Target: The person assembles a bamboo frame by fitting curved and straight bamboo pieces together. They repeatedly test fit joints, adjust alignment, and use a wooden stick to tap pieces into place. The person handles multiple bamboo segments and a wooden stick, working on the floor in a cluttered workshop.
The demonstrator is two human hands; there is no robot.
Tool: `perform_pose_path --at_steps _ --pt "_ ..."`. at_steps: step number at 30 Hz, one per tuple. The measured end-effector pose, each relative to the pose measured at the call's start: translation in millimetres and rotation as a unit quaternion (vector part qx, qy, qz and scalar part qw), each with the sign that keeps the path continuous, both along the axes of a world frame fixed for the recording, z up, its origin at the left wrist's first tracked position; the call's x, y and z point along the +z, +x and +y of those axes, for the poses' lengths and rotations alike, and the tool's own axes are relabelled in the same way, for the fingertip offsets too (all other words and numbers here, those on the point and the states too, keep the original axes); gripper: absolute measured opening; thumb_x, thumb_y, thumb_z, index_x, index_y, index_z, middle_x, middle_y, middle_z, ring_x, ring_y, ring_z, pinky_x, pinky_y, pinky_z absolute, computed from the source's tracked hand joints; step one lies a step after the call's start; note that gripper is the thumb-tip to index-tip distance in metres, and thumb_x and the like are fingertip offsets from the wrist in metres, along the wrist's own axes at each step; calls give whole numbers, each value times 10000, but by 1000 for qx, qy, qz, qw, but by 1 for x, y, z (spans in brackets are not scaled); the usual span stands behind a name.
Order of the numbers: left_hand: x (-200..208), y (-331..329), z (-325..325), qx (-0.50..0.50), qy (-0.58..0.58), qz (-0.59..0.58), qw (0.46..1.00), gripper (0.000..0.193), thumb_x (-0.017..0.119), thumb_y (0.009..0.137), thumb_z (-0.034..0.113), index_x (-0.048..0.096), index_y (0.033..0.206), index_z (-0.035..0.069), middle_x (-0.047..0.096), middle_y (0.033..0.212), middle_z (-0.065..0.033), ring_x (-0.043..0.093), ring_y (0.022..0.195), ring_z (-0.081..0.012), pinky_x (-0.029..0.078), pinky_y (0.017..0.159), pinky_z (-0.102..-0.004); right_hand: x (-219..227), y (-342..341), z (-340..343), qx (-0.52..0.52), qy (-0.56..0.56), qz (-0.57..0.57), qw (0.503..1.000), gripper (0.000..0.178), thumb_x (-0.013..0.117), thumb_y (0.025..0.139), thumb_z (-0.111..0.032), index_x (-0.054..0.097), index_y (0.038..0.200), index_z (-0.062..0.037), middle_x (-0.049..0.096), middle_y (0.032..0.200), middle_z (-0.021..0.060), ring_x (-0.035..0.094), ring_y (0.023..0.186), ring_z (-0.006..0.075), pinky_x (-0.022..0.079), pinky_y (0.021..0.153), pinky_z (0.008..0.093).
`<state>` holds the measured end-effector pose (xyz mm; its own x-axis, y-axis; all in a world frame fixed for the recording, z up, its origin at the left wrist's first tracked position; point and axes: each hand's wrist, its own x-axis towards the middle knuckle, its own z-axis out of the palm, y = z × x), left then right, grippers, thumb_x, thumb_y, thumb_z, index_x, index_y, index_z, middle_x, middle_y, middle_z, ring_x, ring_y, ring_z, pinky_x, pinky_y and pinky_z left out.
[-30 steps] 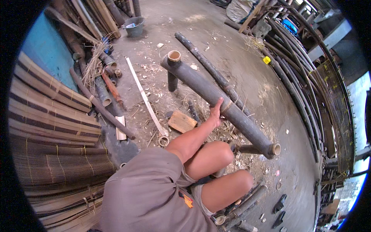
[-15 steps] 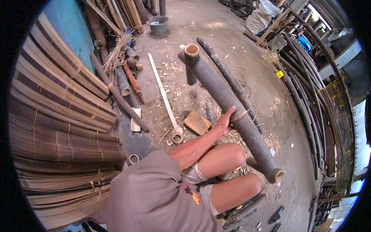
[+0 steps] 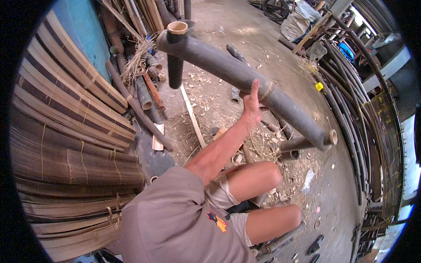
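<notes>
A thick dark bamboo pole (image 3: 219, 61) slants across the upper middle, its far-left end raised off the floor. A short bamboo stub (image 3: 175, 70) with a pale cut top crosses that raised end. Another stub (image 3: 298, 144) sticks out near the low right end. My left hand (image 3: 251, 106) grips the pole at a pale ring about halfway along, one finger pointing up. My left arm stretches up from my grey shirt (image 3: 175, 219). Both bare knees (image 3: 267, 175) point right. My right hand is out of sight.
Bundles of split bamboo slats (image 3: 66, 131) fill the left against a blue wall (image 3: 83, 26). Long dark poles (image 3: 351, 109) are stacked at the right. A pale split strip (image 3: 193, 118), short offcuts (image 3: 142, 92) and shavings litter the concrete floor. A white sack (image 3: 298, 22) stands far back.
The bamboo pole lay on the floor a second ago. Now its stubbed end is lifted high with my left hand still on it, and my view has swung closer.
</notes>
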<state>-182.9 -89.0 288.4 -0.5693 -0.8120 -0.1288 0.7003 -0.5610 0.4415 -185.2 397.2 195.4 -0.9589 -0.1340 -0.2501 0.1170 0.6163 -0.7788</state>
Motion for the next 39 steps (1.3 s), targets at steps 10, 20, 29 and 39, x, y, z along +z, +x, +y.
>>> perform_pose_path --at_steps 10,20,29,39 --pt "-28 32 -138 219 151 -25 963 1094 725 836 674 62 1529 148 294 1582 -169 497 1327 -399 420 1040 -724 -1 -11 -1 -46 10 -10 999 337 576 992 -300 674 1113 -2 618 863 172 605 785 315 487 671 410" --pt "-80 120 -239 418 297 -92 854 1168 780 814 593 -53 1480 117 164 1635 -186 429 1384 -457 376 1101 -753 -2 -4 9 -112 34 -23 993 334 572 999 -302 673 1119 -7 607 842 150 595 768 287 482 660 394" --pt "-183 127 -275 340 273 -78 897 972 556 893 678 238 1616 110 259 1668 -119 264 1528 -341 199 1238 -590 12 10 37 -192 54 -15 980 332 569 1006 -304 672 1125 -12 597 824 130 586 754 261 478 650 379" --pt "-245 168 -235 98 53 -442 890 553 630 944 527 598 1311 114 587 1158 -78 561 983 -234 472 796 -402 24 -12 61 -137 78 2 987 329 565 1014 -306 671 1131 -17 585 804 108 576 737 233 474 639 362"
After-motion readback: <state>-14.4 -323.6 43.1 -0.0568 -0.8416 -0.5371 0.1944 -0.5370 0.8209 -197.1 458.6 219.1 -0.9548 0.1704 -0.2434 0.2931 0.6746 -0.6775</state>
